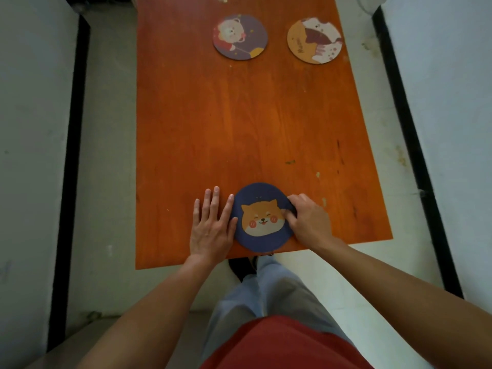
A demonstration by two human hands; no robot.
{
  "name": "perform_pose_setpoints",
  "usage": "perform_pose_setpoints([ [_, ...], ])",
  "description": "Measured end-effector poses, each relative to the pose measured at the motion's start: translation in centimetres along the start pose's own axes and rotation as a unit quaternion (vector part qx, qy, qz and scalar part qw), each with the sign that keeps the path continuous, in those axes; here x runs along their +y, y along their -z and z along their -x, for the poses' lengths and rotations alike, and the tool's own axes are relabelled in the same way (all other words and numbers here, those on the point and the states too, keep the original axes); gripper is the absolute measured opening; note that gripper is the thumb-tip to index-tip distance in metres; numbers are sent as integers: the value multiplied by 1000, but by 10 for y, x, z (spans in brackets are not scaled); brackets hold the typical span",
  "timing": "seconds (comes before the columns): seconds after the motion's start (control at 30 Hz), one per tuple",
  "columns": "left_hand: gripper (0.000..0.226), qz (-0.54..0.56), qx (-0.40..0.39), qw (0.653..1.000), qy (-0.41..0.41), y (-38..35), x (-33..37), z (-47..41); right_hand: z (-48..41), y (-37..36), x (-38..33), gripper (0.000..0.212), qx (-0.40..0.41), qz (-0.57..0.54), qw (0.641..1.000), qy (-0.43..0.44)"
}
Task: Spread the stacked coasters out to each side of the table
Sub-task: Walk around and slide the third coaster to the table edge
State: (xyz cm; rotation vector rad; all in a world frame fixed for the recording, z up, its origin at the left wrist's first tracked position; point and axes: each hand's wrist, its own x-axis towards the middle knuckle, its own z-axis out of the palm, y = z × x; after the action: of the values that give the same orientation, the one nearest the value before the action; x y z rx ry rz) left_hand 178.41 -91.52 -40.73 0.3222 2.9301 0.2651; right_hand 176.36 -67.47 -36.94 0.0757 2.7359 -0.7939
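A round dark-blue coaster with an orange dog face (pixel 262 218) lies at the near edge of the orange wooden table (pixel 250 121); whether more coasters lie under it I cannot tell. My right hand (pixel 306 219) grips its right rim, thumb on top. My left hand (pixel 213 225) rests flat on the table just left of it, fingers spread, index finger touching the rim. At the far end lie two separate coasters: a purple one with a bear (pixel 240 36) and an orange one with a cat (pixel 314 40).
The table is narrow, with pale floor on both sides and black-edged white walls left and right. My legs and a dark shoe (pixel 243 267) are below the near table edge. Small paint flecks mark the tabletop.
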Motion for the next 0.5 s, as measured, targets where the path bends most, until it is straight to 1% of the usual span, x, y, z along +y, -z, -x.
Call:
perform_pose_setpoints([
  [0.13, 56, -3, 2, 1000, -2, 0, 0, -1, -1, -2, 3, 16, 11, 26, 1000, -5],
  [0.33, 57, -28, -12, 999, -37, 3, -3, -23, -4, -4, 2, 11, 21, -33, 999, -31],
  [0.5, 57, -23, -7, 999, -42, 0, -5, -27, -3, -5, 1, 11, 27, -33, 998, -51],
])
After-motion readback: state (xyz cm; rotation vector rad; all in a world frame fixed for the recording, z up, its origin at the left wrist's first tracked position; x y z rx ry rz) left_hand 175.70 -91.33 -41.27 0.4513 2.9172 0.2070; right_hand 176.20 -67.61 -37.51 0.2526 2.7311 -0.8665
